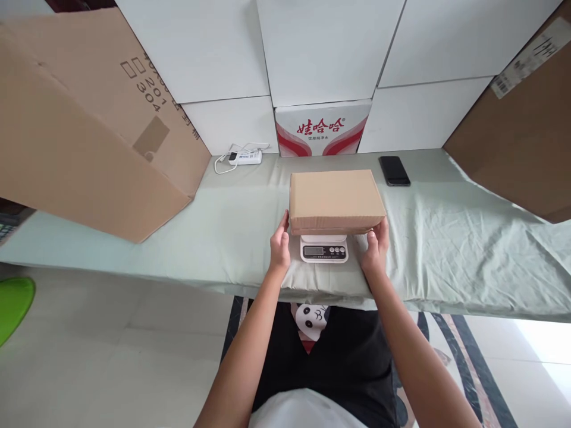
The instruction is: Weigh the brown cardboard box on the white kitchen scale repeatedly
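The scene is viewed from a single head-worn camera, aimed forward and steeply down over the near edge of the cloth-covered table (446, 249). The table is seen close, the wall of stacked boxes (321, 47) behind it.

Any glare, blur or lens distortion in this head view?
Head view: sharp, evenly lit; daylight blows out the floor at lower right; wide-angle bending bows the pale green cloth-covered table; soft shadow under the closed brown cardboard box hides the small white digital scale platform.
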A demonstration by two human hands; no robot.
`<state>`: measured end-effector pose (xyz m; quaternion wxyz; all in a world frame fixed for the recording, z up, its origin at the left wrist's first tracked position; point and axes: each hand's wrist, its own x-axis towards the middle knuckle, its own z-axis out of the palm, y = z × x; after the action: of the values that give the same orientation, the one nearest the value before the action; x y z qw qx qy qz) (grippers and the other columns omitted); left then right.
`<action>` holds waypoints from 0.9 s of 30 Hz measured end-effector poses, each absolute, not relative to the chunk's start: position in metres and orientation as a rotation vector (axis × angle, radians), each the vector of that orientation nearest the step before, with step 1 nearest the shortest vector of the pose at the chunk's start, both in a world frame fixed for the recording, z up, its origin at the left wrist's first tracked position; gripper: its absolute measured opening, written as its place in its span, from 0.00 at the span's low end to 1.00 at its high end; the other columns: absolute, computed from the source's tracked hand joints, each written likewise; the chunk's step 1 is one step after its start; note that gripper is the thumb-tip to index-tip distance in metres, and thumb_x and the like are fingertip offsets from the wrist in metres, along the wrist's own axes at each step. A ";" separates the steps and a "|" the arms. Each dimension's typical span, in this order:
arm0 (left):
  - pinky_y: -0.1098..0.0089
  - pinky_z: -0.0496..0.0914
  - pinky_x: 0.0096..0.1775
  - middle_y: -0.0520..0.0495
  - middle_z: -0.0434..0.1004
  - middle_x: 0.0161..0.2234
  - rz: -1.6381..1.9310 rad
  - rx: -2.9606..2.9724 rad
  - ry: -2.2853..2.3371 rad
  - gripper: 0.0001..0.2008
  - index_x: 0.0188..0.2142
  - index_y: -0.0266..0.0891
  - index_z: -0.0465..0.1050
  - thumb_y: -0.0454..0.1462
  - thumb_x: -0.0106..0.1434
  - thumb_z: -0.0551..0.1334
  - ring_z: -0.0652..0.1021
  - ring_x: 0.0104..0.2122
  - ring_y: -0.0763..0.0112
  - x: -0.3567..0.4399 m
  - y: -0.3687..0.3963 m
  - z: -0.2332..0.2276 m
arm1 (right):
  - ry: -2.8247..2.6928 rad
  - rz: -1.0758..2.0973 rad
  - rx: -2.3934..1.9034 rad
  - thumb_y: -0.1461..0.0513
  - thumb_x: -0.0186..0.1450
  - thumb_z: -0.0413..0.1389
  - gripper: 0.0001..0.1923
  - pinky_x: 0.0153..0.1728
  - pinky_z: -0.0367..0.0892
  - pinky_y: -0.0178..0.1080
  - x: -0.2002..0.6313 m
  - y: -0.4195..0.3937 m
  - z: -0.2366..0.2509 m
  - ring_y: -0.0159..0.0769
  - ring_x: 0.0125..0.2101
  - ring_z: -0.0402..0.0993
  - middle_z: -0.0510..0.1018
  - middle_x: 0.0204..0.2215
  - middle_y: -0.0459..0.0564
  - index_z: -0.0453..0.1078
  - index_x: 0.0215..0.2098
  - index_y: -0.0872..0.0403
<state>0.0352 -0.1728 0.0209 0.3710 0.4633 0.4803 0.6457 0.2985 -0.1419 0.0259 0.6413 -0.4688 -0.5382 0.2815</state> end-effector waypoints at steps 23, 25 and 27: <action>0.50 0.76 0.67 0.35 0.85 0.65 1.695 1.322 1.285 0.43 0.69 0.43 0.77 0.69 0.73 0.52 0.82 0.67 0.44 0.030 -0.145 0.045 | -1.437 0.648 -0.930 0.37 0.71 0.60 0.46 0.73 0.70 0.71 0.306 -0.097 0.038 0.61 0.74 0.71 0.59 0.82 0.54 0.51 0.81 0.33; 0.51 0.75 0.68 0.36 0.84 0.66 1.713 1.332 1.274 0.44 0.70 0.44 0.76 0.70 0.72 0.53 0.80 0.69 0.45 0.026 -0.124 0.051 | -1.440 0.636 -0.890 0.36 0.69 0.62 0.47 0.72 0.70 0.72 0.302 -0.070 0.045 0.60 0.77 0.66 0.60 0.81 0.54 0.50 0.80 0.32; 0.51 0.73 0.70 0.37 0.83 0.68 1.719 1.340 1.273 0.46 0.70 0.44 0.76 0.72 0.70 0.54 0.78 0.71 0.45 0.022 -0.100 0.055 | -1.431 0.658 -0.873 0.35 0.68 0.63 0.48 0.72 0.70 0.72 0.298 -0.045 0.046 0.60 0.78 0.64 0.61 0.80 0.55 0.50 0.79 0.32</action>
<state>0.0222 -0.1000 0.0554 0.3039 0.5057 0.4805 0.6489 0.2976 -0.0448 0.0464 0.6212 -0.3799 -0.6227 0.2865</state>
